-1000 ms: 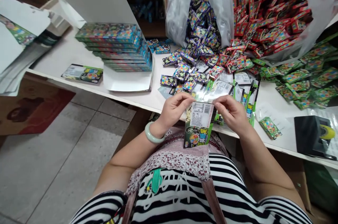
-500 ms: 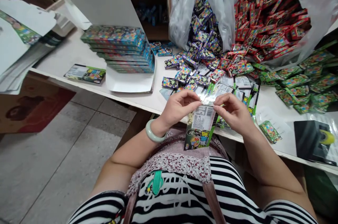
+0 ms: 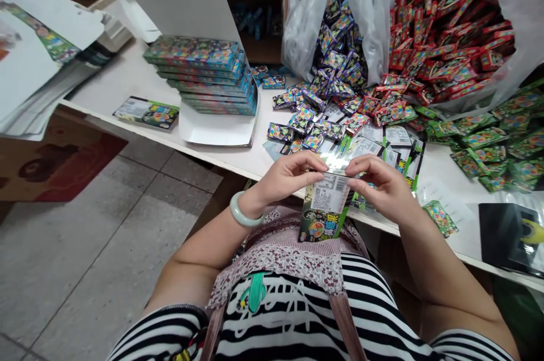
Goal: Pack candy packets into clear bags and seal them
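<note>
Both hands hold one printed candy packet [image 3: 326, 208], black, green and white with a barcode label, which hangs in front of the apron. My left hand [image 3: 289, 177], below a pale green bangle [image 3: 245, 211], pinches its upper left edge between thumb and fingers. At the upper right corner, my right hand [image 3: 380, 182] pinches the same edge. Shiny clear plastic shows between the fingertips; whether the packet's mouth is parted there I cannot tell. Just beyond the hands lie small purple candy boxes [image 3: 304, 120] and more flat printed packets [image 3: 395, 137].
A stack of flat printed boxes [image 3: 204, 75] stands in a white tray [image 3: 219, 131] at left, beside a single packet [image 3: 147, 111]. Plastic bags spill purple and red boxes [image 3: 450, 38] at the back. Green boxes [image 3: 488, 137] and a black tape dispenser [image 3: 501, 230] sit right.
The view has shifted slightly, so the table's contents appear a little further right. Both hands keep their pinch on the packet's top edge, with hardly any movement.
</note>
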The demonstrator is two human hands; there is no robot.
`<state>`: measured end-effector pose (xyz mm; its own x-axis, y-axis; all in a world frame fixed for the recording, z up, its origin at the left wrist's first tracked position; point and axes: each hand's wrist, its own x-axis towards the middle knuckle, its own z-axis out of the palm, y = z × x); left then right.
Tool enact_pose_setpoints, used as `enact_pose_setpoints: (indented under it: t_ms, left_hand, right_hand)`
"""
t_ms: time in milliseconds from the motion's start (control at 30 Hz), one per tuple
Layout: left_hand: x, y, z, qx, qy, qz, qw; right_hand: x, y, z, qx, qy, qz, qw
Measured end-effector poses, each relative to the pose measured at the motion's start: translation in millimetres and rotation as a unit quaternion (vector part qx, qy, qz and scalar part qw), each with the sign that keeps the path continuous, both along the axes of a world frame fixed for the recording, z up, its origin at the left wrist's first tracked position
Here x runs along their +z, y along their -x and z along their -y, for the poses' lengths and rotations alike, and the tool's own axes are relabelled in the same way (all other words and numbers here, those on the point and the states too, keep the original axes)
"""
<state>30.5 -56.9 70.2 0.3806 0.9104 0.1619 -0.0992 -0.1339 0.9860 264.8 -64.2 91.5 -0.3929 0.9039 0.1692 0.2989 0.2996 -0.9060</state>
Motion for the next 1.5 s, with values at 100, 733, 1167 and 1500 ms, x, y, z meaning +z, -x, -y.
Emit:
enact_pose_setpoints:
  t_ms: [100,733,1167,1500]
  left_hand:
    - [-9.4,-2,2,0.004,0.005,0.004,1.0]
    - [-38.3,-19,-56,0.024,0.004,-0.113,0.993]
    - [-62.0,-30,-104,-0.052,-0.207,-0.438,0.873]
    - [-22.1,-158,-104,-0.236,-0.258,-0.41,0.842]
  right_hand:
    - [-10.8,4,8,-0.022,-0.072,0.02,0.997]
    - [-52.0,-24,-4,-0.162,-0.011,-0.024,0.987]
    - [-96.7,-196,70,-0.498,0.054,0.064,0.863]
    - [-119.9,-233,96,-0.532,0.111,0.31,0.78]
